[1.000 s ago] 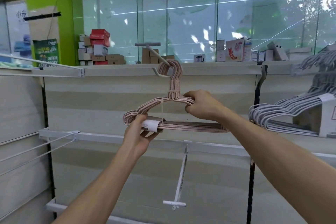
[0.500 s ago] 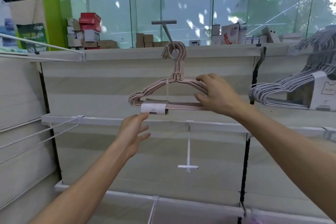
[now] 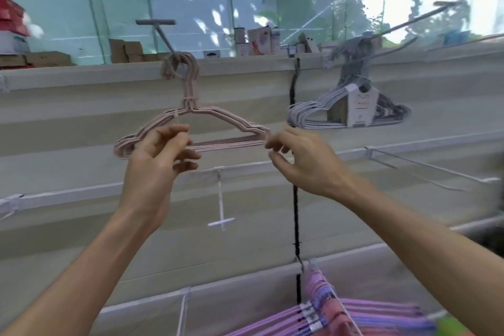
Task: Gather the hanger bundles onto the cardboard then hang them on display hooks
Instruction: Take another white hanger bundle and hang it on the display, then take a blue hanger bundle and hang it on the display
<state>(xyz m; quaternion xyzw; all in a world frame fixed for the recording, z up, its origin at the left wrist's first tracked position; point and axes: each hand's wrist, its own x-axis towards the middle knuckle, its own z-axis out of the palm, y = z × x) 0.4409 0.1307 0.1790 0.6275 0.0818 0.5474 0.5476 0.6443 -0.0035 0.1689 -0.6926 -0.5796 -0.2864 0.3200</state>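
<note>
- Beige display wall (image 3: pixel 81 106) carried metal display hooks.
- Top hook (image 3: pixel 163 35) bore pink hanger bundle (image 3: pixel 218 117).
- Right hook (image 3: pixel 409 24) bore grey bundle (image 3: pixel 313 114).
- Lower hook (image 3: pixel 221 210) was bare.
- Bottom right, purple bundles (image 3: pixel 368 308) hung.

No text can be read; the paper sleeve (image 3: pixel 361 108) on the grey hanger bundle (image 3: pixel 313 114) looks printed but blurred.

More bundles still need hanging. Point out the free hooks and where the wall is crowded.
The white T-ended hook below the pink hanger bundle is bare, as are the long wire prongs below the grey hanger bundle. The top hook carries the pink bundle, with both hands beside it. The purple hanger bundles crowd the lower right.
</note>
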